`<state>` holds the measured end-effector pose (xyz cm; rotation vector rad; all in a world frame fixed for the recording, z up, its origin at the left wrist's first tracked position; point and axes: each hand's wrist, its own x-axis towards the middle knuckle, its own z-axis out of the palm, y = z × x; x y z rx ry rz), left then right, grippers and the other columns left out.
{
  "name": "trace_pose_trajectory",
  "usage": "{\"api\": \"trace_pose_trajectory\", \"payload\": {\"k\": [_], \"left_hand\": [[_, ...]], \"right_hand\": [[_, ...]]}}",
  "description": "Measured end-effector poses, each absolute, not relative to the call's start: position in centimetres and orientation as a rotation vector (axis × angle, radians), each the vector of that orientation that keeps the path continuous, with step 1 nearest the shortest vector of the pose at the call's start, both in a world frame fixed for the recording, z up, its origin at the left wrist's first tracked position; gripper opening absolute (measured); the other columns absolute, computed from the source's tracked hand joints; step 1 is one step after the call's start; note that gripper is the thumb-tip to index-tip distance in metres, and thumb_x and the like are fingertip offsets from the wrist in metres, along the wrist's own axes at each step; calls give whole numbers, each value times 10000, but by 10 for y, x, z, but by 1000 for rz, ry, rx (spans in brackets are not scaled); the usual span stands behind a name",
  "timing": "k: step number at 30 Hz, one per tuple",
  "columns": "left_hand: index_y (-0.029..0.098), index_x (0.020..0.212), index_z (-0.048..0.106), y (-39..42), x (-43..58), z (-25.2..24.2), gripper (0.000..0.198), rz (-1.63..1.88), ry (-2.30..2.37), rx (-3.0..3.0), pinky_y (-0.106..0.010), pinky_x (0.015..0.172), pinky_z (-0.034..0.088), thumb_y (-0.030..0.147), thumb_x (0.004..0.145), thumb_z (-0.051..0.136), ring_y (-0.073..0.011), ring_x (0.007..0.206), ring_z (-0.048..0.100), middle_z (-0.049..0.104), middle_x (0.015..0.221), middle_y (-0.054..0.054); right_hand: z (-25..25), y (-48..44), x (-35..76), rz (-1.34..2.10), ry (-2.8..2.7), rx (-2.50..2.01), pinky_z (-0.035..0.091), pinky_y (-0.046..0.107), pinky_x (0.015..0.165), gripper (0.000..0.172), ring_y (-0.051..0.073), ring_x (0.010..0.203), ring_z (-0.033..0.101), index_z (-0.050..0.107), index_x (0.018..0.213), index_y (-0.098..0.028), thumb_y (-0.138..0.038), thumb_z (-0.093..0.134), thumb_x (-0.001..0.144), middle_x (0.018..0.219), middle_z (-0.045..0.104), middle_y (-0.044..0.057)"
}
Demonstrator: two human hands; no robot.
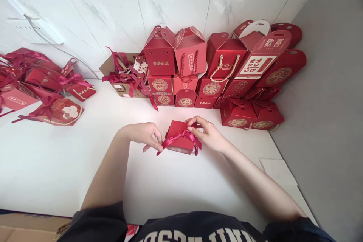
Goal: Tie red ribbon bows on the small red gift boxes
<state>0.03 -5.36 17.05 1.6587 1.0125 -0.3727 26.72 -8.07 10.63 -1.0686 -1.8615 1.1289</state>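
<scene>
A small red gift box (178,146) with a gold round print on its near side sits on the white table. Across its top a dark pink ribbon (181,135) is tied in a bow. At the box's left, my left hand (146,136) pinches one end of the ribbon between thumb and finger. My right hand (208,133) is at the upper right of the box, thumb and fingertips closed at the bow's right loop. Part of the ribbon at the right hangs over the box's edge.
Stacked red gift boxes (160,60) stand along the tiled wall, some with rope handles. Left of them is a cardboard box (124,90) of ribbons and tags. Several ribboned boxes (47,77) are piled at the far left. A grey wall (326,90) bounds the right.
</scene>
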Motion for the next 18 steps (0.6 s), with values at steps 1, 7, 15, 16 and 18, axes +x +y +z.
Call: {"api": "trace_pose_trajectory", "payload": {"k": [1, 7, 15, 16, 18], "left_hand": [[198, 704, 703, -54, 2, 170, 366, -360, 999, 1660, -229, 426, 257, 564, 686, 685, -108, 433, 448, 583, 475, -8], [191, 678, 615, -53, -1, 163, 332, -206, 1121, 1621, -221, 430, 383, 518, 732, 629, -137, 501, 568, 662, 604, -29], [217, 870, 723, -60, -4, 177, 283, 109, 1502, 1857, -261, 506, 450, 434, 804, 554, -150, 507, 591, 672, 598, -14], [220, 913, 728, -61, -1, 177, 289, 206, 1536, 1904, -268, 538, 470, 419, 822, 539, -156, 536, 609, 682, 624, -16], [220, 956, 734, -65, 8, 176, 285, 476, 1555, 1998, -278, 651, 514, 382, 851, 524, -171, 674, 659, 725, 759, -28]], "right_hand": [[107, -81, 267, 1117, -1878, -1051, 463, 365, 911, 185, 193, 1001, 608, 571, 1038, -234, -366, 559, 909, 1111, 634, 46], [110, -87, 263, 953, -2067, -893, 366, 471, 1080, 265, 257, 1295, 452, 620, 1154, -294, -329, 609, 892, 1342, 517, 77], [101, -88, 259, 970, -2067, -898, 373, 473, 1087, 209, 235, 1319, 420, 648, 1106, -291, -258, 562, 918, 1363, 494, 65], [100, -88, 259, 970, -2068, -900, 372, 472, 1089, 206, 233, 1317, 422, 647, 1102, -287, -256, 565, 916, 1363, 495, 63], [99, -87, 258, 967, -2064, -901, 367, 472, 1094, 214, 231, 1308, 432, 636, 1111, -278, -253, 581, 906, 1358, 504, 66]]}}
